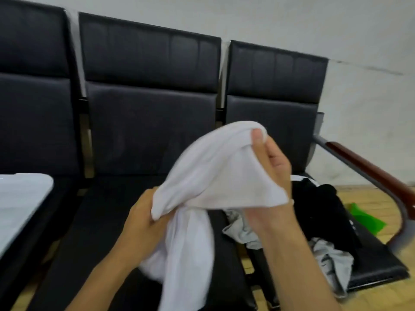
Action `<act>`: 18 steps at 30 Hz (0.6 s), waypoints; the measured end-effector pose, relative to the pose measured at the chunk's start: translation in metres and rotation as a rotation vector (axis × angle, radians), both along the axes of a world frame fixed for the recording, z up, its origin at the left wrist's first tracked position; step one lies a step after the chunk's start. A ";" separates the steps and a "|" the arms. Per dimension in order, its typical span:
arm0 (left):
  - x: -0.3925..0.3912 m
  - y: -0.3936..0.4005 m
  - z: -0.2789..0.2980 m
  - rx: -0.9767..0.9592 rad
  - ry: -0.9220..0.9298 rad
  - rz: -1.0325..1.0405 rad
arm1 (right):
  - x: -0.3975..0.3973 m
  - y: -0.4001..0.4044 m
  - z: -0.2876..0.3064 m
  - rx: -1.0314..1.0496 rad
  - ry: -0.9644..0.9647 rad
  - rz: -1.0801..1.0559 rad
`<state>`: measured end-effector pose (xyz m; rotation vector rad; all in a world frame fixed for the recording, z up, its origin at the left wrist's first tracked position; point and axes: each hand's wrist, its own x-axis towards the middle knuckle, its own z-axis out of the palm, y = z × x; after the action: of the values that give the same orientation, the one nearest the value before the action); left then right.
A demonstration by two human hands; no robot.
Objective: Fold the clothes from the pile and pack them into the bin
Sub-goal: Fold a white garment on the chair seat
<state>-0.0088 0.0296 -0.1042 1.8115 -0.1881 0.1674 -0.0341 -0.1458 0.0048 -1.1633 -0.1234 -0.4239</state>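
White garment (208,176) hangs in the air between both hands, above the middle seat of a row of black chairs (148,104). The right hand (272,176) is raised, palm turned toward the camera, with its thumb tip pressed onto a bunched fold at the top of the cloth and its fingers curled behind it, so it pinches the fabric at its highest point. The right forearm rises steeply from the lower edge of the view. The left hand (143,217) sits lower and to the left of the right hand, its back toward the camera, fingers wrapped into the cloth where a folded edge drapes over them; it grips the fabric too. Below the left hand the rest of the garment falls in a loose, blurred length toward the seat. Just right of and below the right wrist, a pile of clothes (314,223) in black, grey and white lies on the end seat, beside a wooden armrest (368,169). Far left of the left hand, a white bin (20,205) shows its corner at the frame's edge.
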 end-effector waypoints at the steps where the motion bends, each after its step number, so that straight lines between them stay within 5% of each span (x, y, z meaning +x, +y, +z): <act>1: 0.000 0.011 -0.002 0.048 0.011 0.010 | 0.005 -0.005 -0.006 0.078 0.081 -0.020; 5: -0.005 0.045 -0.008 0.237 0.063 -0.005 | 0.022 -0.021 -0.039 0.373 0.443 0.009; 9: -0.008 0.068 -0.005 0.272 0.058 0.066 | 0.039 -0.023 -0.068 0.593 0.599 0.119; 15: -0.002 0.099 -0.001 0.230 -0.048 0.317 | 0.061 -0.019 -0.089 0.394 0.715 0.063; 18: 0.005 0.116 -0.003 0.298 0.001 0.415 | 0.070 -0.022 -0.102 0.287 0.673 -0.134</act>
<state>-0.0040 0.1457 -0.1069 2.1316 0.1770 0.4509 0.0363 -0.1681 -0.0967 -0.9782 0.5849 -0.1421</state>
